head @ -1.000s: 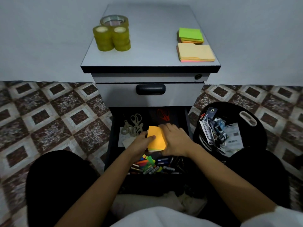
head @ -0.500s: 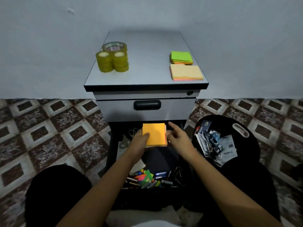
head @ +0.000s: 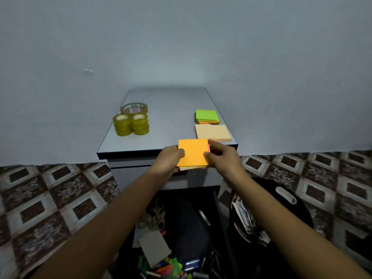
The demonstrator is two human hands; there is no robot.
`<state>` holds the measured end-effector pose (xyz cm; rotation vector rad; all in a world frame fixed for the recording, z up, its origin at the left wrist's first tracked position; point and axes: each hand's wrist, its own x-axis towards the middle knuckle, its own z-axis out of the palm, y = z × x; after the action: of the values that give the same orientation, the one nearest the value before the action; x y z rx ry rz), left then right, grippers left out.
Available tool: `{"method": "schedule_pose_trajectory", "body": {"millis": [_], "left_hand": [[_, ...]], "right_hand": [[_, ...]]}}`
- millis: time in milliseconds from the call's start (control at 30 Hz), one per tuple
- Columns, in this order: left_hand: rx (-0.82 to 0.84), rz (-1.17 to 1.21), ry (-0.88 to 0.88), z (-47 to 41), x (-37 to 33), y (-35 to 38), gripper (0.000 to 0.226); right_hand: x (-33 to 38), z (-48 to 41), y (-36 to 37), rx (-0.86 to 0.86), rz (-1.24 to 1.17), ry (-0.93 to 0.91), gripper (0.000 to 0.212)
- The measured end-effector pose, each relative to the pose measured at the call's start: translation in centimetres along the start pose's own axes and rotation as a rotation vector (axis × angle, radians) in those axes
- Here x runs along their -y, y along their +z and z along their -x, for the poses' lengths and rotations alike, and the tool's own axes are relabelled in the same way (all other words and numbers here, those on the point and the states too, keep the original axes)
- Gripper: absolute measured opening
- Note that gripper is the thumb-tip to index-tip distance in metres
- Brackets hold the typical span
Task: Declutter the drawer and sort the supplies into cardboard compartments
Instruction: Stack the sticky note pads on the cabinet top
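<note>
Cabinet top [head: 167, 109]: open lane down the middle; tape rolls [head: 130, 123] block left, note pads [head: 213, 132] block right.

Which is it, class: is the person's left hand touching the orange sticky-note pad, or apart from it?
Touching. The head view shows the left hand gripping the orange sticky-note pad, its thumb lying on the pad's top face at the left edge.

Brown-and-grey patterned floor tiles [head: 60, 198] covered both sides. Plain grey wall [head: 181, 47] stood behind. Black bag [head: 298, 208] at right held crumpled packaging [head: 241, 214].
</note>
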<state>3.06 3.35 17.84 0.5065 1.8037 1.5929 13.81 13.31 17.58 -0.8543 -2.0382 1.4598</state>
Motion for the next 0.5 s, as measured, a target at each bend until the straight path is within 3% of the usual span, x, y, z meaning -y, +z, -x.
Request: {"method": "schedule_pose_trajectory", "body": {"millis": [133,200,500], "left_hand": [[0.04,-0.051,0.06,-1.9,-4.4,0.0,0.024],[0.044,-0.036,0.064,-3.0,-6.5,0.5,0.014],[-0.059,0.057,-0.001,-10.2,-11.6,3.2,0.02]], "right_hand": [[3.5,-2.7,-2.3,-0.024,-0.018,-0.011,0.05],[5.0,-4.1,-3.3,-0.031,-0.04,-0.011,0.052],[8.1,-11.9,-5.4,-0.08,-0.134,0.054,0.04]]}}
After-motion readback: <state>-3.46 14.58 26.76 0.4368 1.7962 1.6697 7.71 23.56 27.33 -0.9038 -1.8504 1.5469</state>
